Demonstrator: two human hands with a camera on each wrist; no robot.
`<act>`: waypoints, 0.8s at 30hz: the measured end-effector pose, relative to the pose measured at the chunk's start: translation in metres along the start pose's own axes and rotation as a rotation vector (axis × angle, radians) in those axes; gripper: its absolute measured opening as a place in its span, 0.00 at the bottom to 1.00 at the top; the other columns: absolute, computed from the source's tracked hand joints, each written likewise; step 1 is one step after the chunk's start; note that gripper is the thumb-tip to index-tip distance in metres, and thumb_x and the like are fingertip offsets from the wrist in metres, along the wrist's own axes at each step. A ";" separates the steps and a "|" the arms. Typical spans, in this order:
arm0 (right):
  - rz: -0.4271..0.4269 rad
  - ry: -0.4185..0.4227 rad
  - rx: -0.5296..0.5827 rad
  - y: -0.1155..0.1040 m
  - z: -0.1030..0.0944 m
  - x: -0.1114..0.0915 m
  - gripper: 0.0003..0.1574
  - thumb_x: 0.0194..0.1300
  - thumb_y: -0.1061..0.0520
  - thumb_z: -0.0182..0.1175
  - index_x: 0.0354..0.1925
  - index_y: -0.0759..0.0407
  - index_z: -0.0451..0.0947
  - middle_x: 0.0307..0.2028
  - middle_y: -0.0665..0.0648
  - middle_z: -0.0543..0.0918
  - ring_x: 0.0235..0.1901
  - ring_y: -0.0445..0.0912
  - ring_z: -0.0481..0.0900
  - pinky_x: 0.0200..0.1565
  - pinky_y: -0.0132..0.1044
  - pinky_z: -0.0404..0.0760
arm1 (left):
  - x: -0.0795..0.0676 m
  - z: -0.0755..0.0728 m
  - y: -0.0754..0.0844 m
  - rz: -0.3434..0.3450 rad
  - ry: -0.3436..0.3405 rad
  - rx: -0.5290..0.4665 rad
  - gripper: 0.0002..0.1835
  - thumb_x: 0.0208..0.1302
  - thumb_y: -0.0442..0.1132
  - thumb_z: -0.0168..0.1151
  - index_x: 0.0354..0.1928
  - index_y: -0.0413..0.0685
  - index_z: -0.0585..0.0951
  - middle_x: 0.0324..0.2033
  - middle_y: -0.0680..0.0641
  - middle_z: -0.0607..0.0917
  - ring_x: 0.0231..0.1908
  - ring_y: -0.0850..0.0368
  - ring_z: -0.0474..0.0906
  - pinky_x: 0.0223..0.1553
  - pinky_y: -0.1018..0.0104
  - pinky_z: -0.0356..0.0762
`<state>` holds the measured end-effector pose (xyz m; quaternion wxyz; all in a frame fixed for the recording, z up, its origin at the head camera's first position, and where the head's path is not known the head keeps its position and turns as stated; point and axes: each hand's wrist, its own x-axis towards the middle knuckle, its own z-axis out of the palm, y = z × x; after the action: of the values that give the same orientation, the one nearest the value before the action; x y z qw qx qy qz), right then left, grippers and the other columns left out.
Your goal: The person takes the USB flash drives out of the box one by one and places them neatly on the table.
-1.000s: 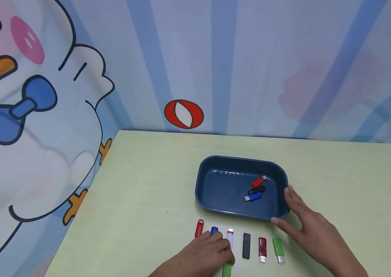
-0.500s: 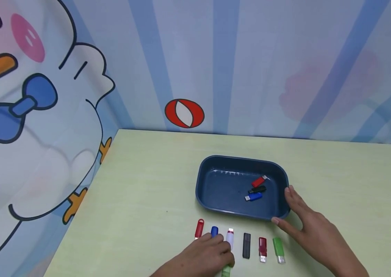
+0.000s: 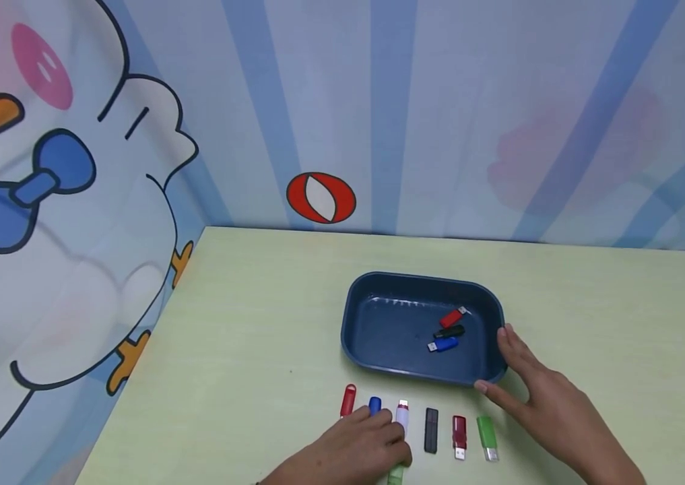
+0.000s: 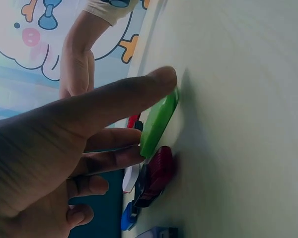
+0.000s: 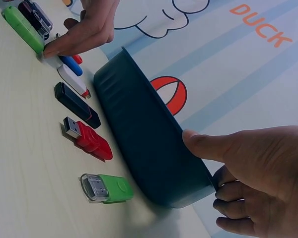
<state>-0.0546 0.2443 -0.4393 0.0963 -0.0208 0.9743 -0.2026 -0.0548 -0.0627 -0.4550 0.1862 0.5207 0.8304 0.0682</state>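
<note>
My left hand (image 3: 357, 444) pinches a green USB stick (image 4: 159, 121) between thumb and fingers, low over the table. Beside it in the left wrist view lie a dark red stick (image 4: 156, 171) and others, partly hidden by the hand. My right hand (image 3: 551, 404) holds the right front corner of a dark blue tray (image 3: 390, 370), thumb against the front rim and fingers at the right end. Inside the tray are a red USB stick (image 3: 452, 317), a black one (image 3: 449, 332) and a blue one (image 3: 442, 345).
Along the tray's front stand in a row a red stick (image 3: 348, 399), a blue one (image 3: 375, 405), a white one (image 3: 402, 414), a black one (image 3: 431, 431), a dark red one (image 3: 459, 434) and a second green one (image 3: 487, 433). A cartoon-printed wall (image 3: 439, 121) borders the pale table (image 3: 245, 323).
Within the last second the green stick under my left fingers has shifted very slightly. Both hands, the tray and the row stay in place.
</note>
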 end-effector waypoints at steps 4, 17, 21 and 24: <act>-0.007 0.011 -0.004 -0.001 -0.001 -0.001 0.67 0.68 0.21 0.60 0.83 0.61 0.53 0.83 0.66 0.53 0.72 0.74 0.69 0.56 0.71 0.79 | 0.000 -0.006 -0.001 0.011 0.016 -0.027 0.27 0.64 0.69 0.68 0.60 0.66 0.84 0.50 0.63 0.85 0.49 0.69 0.72 0.47 0.78 0.66; 0.011 -0.003 -0.021 0.000 -0.002 0.000 0.70 0.66 0.16 0.55 0.84 0.60 0.51 0.83 0.67 0.53 0.72 0.75 0.68 0.57 0.73 0.77 | 0.005 -0.030 -0.011 -0.002 0.270 -0.065 0.23 0.69 0.68 0.65 0.53 0.62 0.87 0.47 0.63 0.85 0.46 0.70 0.73 0.48 0.78 0.70; 0.020 -0.010 -0.017 -0.002 -0.001 0.001 0.69 0.67 0.18 0.57 0.84 0.60 0.50 0.83 0.67 0.52 0.73 0.75 0.67 0.58 0.73 0.76 | 0.010 -0.040 -0.016 -0.015 0.362 -0.044 0.19 0.74 0.63 0.63 0.52 0.60 0.88 0.46 0.61 0.86 0.47 0.68 0.75 0.48 0.77 0.72; 0.017 -0.011 -0.013 -0.002 -0.001 0.001 0.68 0.67 0.20 0.59 0.84 0.60 0.51 0.83 0.67 0.52 0.73 0.75 0.67 0.58 0.74 0.76 | 0.014 -0.049 -0.017 -0.042 0.414 -0.003 0.17 0.75 0.60 0.64 0.52 0.59 0.89 0.46 0.60 0.87 0.47 0.66 0.76 0.46 0.76 0.72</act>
<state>-0.0559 0.2426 -0.4376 0.1031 -0.0143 0.9752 -0.1954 -0.0932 -0.0541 -0.4185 0.0136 0.4777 0.8616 0.1712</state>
